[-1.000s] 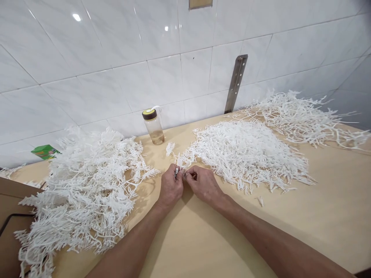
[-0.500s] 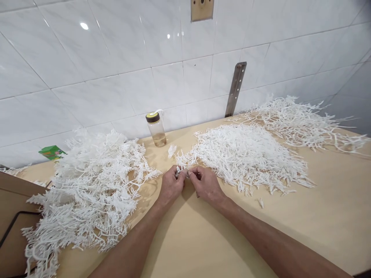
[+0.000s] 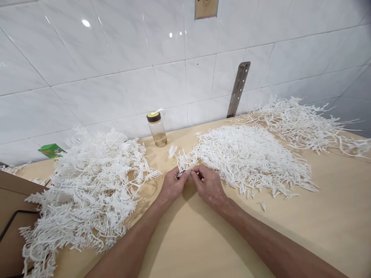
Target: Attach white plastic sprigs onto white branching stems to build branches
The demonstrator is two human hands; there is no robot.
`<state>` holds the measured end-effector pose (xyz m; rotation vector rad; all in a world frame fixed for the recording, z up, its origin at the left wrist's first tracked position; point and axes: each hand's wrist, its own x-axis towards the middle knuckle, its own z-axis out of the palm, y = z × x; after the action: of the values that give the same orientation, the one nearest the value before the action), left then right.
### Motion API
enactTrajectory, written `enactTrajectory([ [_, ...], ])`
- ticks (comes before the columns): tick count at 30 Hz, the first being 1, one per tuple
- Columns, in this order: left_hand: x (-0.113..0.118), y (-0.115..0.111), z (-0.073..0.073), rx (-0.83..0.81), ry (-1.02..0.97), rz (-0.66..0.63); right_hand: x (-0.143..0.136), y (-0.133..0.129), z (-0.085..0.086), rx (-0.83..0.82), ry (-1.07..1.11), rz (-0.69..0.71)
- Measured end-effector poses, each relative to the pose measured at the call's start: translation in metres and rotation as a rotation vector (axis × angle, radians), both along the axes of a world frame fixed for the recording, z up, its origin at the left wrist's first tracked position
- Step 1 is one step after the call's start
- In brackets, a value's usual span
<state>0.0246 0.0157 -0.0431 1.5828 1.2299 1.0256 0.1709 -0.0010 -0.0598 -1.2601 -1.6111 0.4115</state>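
Observation:
My left hand point(image 3: 173, 184) is closed in a pinch on a small white branched plastic piece point(image 3: 180, 170), mostly hidden by the fingers. My right hand point(image 3: 209, 185) meets it fingertip to fingertip, thumb and forefinger pinched together; what lies between them is too small to make out. Just beyond the fingers lie loose white sprigs point(image 3: 185, 158). To the right spreads a flat heap of short white sprigs point(image 3: 249, 158). A taller pile of tangled white branched pieces point(image 3: 95, 193) stands at the left.
A clear bottle point(image 3: 157, 129) with a dark lid stands by the tiled wall. Longer bare white stems point(image 3: 307, 123) lie at the back right. At the left are a green carton point(image 3: 51, 150) and a brown cardboard box point(image 3: 17, 204). A metal bracket point(image 3: 239, 88) rests against the wall.
My hands stay pinched together, with the fingertips slightly closer. The whole view has shifted a little; the piles look the same.

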Motion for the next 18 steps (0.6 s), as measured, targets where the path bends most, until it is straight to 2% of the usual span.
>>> enactTrajectory([
  [7, -0.004, 0.001, 0.006, -0.144, -0.148, -0.054, 0.001, -0.004, 0.009, -0.1, 0.053, 0.068],
  [12, -0.006, 0.001, 0.012, -0.234, -0.158, -0.158, 0.003, -0.004, 0.012, -0.069, -0.033, 0.104],
  [16, -0.006, 0.0, 0.014, -0.203, -0.073, -0.151, -0.002, -0.002, 0.008, 0.005, -0.12, 0.074],
  [18, -0.007, 0.001, 0.013, -0.157, -0.039, -0.114, -0.006, -0.001, 0.007, -0.062, -0.103, 0.043],
])
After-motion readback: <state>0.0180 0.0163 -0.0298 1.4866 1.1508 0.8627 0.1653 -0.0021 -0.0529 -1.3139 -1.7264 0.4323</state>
